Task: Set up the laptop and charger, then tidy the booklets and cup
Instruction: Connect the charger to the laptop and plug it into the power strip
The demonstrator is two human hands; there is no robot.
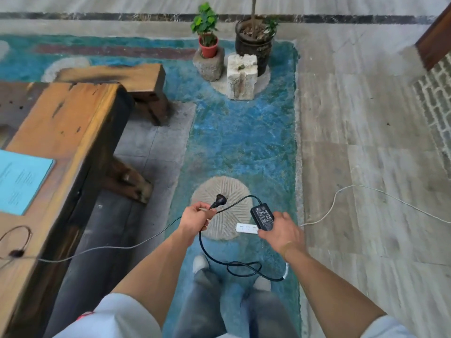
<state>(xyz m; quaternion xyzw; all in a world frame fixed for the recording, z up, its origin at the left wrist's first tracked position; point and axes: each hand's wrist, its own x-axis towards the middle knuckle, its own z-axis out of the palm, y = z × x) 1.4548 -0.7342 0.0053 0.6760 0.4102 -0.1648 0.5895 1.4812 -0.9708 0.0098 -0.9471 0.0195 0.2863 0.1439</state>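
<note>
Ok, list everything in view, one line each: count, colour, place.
plug: one, black, pinched in left hand
charger: one, black, gripped in right hand
cable: one, black, looped between the hands
power strip: one, white, on the round stone below the charger
stone: one, grey, round, set in the blue floor
booklet: one, light blue, on the table at left
table: one, brown wood, left
bench: one, brown wood, beyond the table
plants: two, potted, one red pot, one dark, far centre
left hand: one, holding the plug
right hand: one, holding the charger
</note>
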